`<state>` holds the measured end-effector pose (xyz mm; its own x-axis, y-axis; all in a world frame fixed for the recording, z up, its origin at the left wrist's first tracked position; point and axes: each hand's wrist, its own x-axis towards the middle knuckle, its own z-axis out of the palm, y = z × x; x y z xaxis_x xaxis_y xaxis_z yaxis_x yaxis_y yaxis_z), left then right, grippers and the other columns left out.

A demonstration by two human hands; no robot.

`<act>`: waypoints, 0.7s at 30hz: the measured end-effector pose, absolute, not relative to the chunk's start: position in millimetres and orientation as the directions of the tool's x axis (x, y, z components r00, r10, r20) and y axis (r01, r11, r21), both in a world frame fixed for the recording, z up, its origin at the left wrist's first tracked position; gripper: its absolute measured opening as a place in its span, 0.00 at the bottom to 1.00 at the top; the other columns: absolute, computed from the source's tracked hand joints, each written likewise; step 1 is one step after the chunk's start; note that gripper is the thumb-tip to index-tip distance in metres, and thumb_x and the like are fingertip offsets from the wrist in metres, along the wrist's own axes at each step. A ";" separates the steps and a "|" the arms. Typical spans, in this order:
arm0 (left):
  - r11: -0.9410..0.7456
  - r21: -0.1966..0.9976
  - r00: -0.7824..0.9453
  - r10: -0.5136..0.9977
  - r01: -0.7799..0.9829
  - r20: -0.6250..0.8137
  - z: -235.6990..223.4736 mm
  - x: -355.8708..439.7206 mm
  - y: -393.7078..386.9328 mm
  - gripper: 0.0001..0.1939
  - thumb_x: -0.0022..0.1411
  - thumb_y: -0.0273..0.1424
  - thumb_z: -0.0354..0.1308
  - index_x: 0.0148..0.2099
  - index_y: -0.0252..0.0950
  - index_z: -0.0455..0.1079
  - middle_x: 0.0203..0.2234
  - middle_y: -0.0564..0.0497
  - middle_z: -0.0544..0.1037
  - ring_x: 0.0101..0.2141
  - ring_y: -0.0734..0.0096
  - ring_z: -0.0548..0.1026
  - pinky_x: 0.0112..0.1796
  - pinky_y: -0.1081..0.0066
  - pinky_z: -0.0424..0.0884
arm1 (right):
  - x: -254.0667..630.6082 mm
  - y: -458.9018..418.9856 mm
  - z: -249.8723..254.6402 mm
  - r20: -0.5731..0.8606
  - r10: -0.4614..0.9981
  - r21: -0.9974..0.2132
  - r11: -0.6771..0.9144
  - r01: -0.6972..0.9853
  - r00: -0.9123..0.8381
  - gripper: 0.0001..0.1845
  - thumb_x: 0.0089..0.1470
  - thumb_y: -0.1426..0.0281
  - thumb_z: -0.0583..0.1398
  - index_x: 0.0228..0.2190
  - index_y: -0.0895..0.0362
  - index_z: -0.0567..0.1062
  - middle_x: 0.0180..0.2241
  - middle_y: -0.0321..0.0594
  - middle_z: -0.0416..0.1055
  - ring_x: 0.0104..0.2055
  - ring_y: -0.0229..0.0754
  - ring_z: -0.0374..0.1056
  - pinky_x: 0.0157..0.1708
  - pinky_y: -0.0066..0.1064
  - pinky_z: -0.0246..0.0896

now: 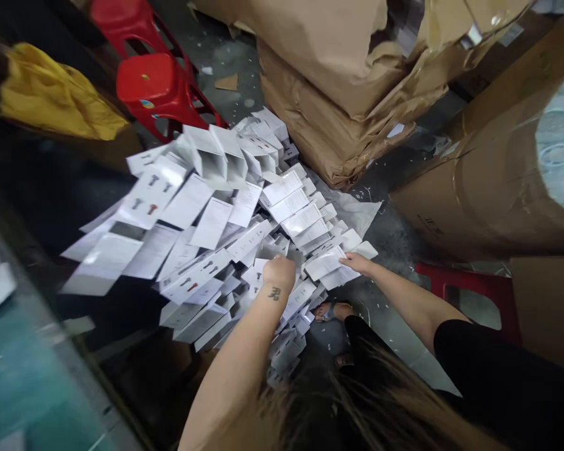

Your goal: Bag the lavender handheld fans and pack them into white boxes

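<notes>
White cardboard forms the pile of boxes (194, 200), which we take as the landmark; it lies in the centre of the head view, its boxes stacked in overlapping rows, several with open ends. Beyond the pile and to its right, we note a bulky load in crumpled brown paper (319, 94). Right of the pile sits a large brown carton (488, 194); left of and nearer than the pile, a teal tabletop (32, 382). Two red stools (145, 78) stand beyond the pile on its left, with a yellow bag (61, 94) farther left.

At the pile's near side, our left hand (280, 274) is curled narrow into a fist among the boxes; its fingers are hidden, so we cannot tell what it holds. Our right hand (358, 263) touches a box end at the pile's right edge; we cannot tell whether it grips. Just beside the pile's near right edge, we see a sandalled foot (331, 312). Beyond the pile lies a cardboard scrap (228, 82).
</notes>
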<state>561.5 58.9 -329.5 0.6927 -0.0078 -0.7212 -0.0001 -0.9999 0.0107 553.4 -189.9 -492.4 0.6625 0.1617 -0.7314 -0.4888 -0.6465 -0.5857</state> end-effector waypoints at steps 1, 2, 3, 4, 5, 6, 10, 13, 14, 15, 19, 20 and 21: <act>-1.000 -0.001 0.734 -0.017 -0.024 -0.679 -297.8 553.7 62.5 0.12 0.57 0.22 0.52 0.42 0.31 0.74 0.41 0.34 0.74 0.41 0.55 0.75 0.40 0.61 0.70 | 551.8 -192.8 -472.1 -0.708 0.173 -0.593 -0.673 -0.443 0.685 0.10 0.53 0.65 0.58 0.30 0.59 0.75 0.31 0.40 0.75 0.36 0.43 0.69 0.36 0.29 0.62; -0.999 -0.013 0.783 -0.024 -0.041 -0.622 -264.4 542.9 65.4 0.14 0.59 0.22 0.49 0.44 0.33 0.73 0.41 0.36 0.73 0.39 0.58 0.76 0.38 0.62 0.71 | 550.5 -195.6 -450.1 -0.683 0.191 -0.601 -0.697 -0.392 0.705 0.10 0.52 0.66 0.58 0.28 0.59 0.75 0.30 0.40 0.74 0.36 0.44 0.68 0.36 0.29 0.61; -0.998 -0.032 0.829 -0.021 -0.047 -0.559 -230.1 528.9 67.5 0.15 0.60 0.23 0.47 0.45 0.35 0.72 0.40 0.37 0.73 0.36 0.60 0.76 0.36 0.64 0.71 | 549.3 -197.9 -426.5 -0.657 0.214 -0.610 -0.714 -0.343 0.723 0.10 0.52 0.66 0.58 0.26 0.58 0.74 0.29 0.40 0.74 0.36 0.44 0.68 0.36 0.30 0.60; -0.998 -0.057 0.869 0.001 -0.031 -0.495 -196.2 511.5 68.5 0.16 0.61 0.23 0.46 0.46 0.37 0.71 0.39 0.39 0.72 0.33 0.62 0.77 0.33 0.66 0.70 | 548.2 -199.6 -401.8 -0.628 0.247 -0.618 -0.735 -0.279 0.738 0.10 0.52 0.66 0.57 0.24 0.58 0.73 0.28 0.40 0.73 0.36 0.45 0.68 0.37 0.30 0.59; -0.997 -0.083 0.896 0.046 0.010 -0.442 -163.3 490.7 68.5 0.16 0.61 0.24 0.45 0.47 0.39 0.70 0.37 0.41 0.73 0.31 0.63 0.76 0.31 0.68 0.70 | 547.3 -200.6 -376.2 -0.587 0.295 -0.622 -0.761 -0.186 0.754 0.11 0.52 0.65 0.57 0.24 0.58 0.73 0.27 0.40 0.72 0.36 0.45 0.67 0.37 0.31 0.58; -0.992 -0.103 0.908 0.111 0.075 -0.404 -132.4 466.7 67.5 0.16 0.61 0.24 0.46 0.48 0.41 0.69 0.36 0.43 0.73 0.29 0.64 0.76 0.29 0.70 0.69 | 546.7 -200.4 -349.8 -0.533 0.359 -0.618 -0.784 -0.063 0.766 0.12 0.53 0.63 0.56 0.24 0.57 0.73 0.27 0.41 0.72 0.36 0.46 0.67 0.37 0.31 0.58; -0.920 -0.076 0.881 0.391 0.385 -0.268 -34.3 348.8 55.4 0.20 0.59 0.25 0.49 0.52 0.46 0.67 0.30 0.47 0.76 0.29 0.66 0.75 0.28 0.73 0.66 | 548.3 -180.2 -238.6 -0.285 0.664 -0.459 -0.727 0.510 0.691 0.18 0.58 0.58 0.50 0.33 0.54 0.75 0.29 0.42 0.70 0.34 0.44 0.66 0.32 0.29 0.55; -0.844 -0.010 0.837 0.534 0.537 -0.116 16.3 251.6 43.8 0.20 0.59 0.23 0.48 0.49 0.46 0.70 0.28 0.49 0.78 0.28 0.67 0.75 0.27 0.74 0.66 | 543.7 -136.5 -148.6 -0.183 0.830 -0.385 -0.554 0.739 0.527 0.20 0.59 0.55 0.48 0.34 0.53 0.75 0.29 0.42 0.69 0.31 0.44 0.65 0.27 0.28 0.52; -0.818 -0.005 0.816 0.575 0.576 -0.066 30.0 219.6 40.4 0.20 0.59 0.22 0.47 0.48 0.46 0.71 0.27 0.50 0.78 0.27 0.67 0.75 0.27 0.75 0.66 | 537.3 -117.9 -118.3 -0.152 0.882 -0.381 -0.469 0.797 0.446 0.20 0.59 0.55 0.48 0.34 0.52 0.75 0.29 0.42 0.68 0.31 0.43 0.64 0.27 0.28 0.52; -0.787 -0.013 0.787 0.617 0.616 -0.021 42.0 188.2 37.4 0.20 0.59 0.22 0.47 0.47 0.46 0.72 0.25 0.50 0.78 0.25 0.68 0.75 0.26 0.75 0.65 | 527.5 -98.7 -88.9 -0.122 0.929 -0.385 -0.368 0.846 0.349 0.20 0.59 0.55 0.49 0.34 0.52 0.75 0.30 0.42 0.68 0.30 0.43 0.64 0.26 0.28 0.51; -0.557 -0.146 0.569 0.820 0.817 0.056 70.7 77.3 29.9 0.16 0.59 0.24 0.49 0.45 0.43 0.73 0.23 0.50 0.78 0.22 0.68 0.74 0.24 0.75 0.64 | 458.7 -28.7 3.3 -0.026 0.990 -0.412 0.117 0.904 -0.140 0.16 0.59 0.60 0.51 0.31 0.54 0.75 0.29 0.42 0.68 0.31 0.42 0.63 0.28 0.29 0.52; -0.484 -0.189 0.500 0.865 0.854 0.046 72.7 54.4 29.2 0.15 0.60 0.25 0.50 0.46 0.42 0.73 0.24 0.49 0.78 0.22 0.67 0.74 0.24 0.74 0.64 | 436.3 -13.9 16.5 -0.014 0.965 -0.407 0.232 0.884 -0.261 0.15 0.60 0.62 0.51 0.31 0.54 0.75 0.29 0.42 0.68 0.31 0.42 0.63 0.29 0.29 0.52; -0.422 -0.230 0.440 0.898 0.877 0.027 73.0 33.3 28.9 0.15 0.60 0.25 0.49 0.46 0.42 0.73 0.26 0.48 0.78 0.23 0.66 0.75 0.24 0.74 0.65 | 412.7 0.0 25.2 -0.011 0.927 -0.395 0.340 0.854 -0.374 0.15 0.60 0.63 0.51 0.31 0.55 0.75 0.29 0.42 0.68 0.31 0.42 0.63 0.30 0.30 0.53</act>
<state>33.3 28.9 73.0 0.4397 0.8977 0.0270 0.8767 -0.4225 -0.2302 412.7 0.0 25.2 -0.3740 0.9274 -0.0111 0.8538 0.3396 -0.3947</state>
